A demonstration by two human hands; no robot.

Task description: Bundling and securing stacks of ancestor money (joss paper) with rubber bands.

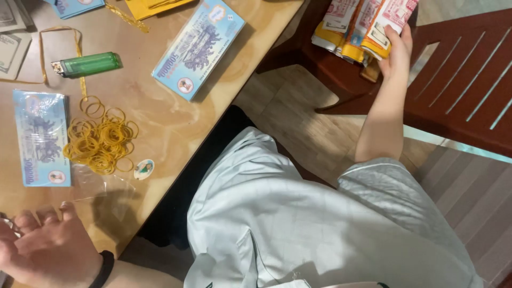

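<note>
My right hand (396, 53) reaches out to the upper right and grips a stack of red-white and yellow paper packets (357, 26) lying on a dark red wooden chair (469, 80). My left hand (45, 245), with a black band on the wrist, rests on the wooden table (160, 128) at the lower left, fingers apart and holding nothing I can see. Its far edge is cut off by the frame. Nearest to it are a clear plastic bag (104, 186) and a pile of yellow rubber bands (101, 141).
Two blue plastic-wrapped bundles of printed notes lie on the table, one at the left (41, 137), one at the top (198, 48). A green lighter (88, 64), a small round sticker (144, 169), grey notes (10, 50) and a yellow envelope (152, 6) also lie there.
</note>
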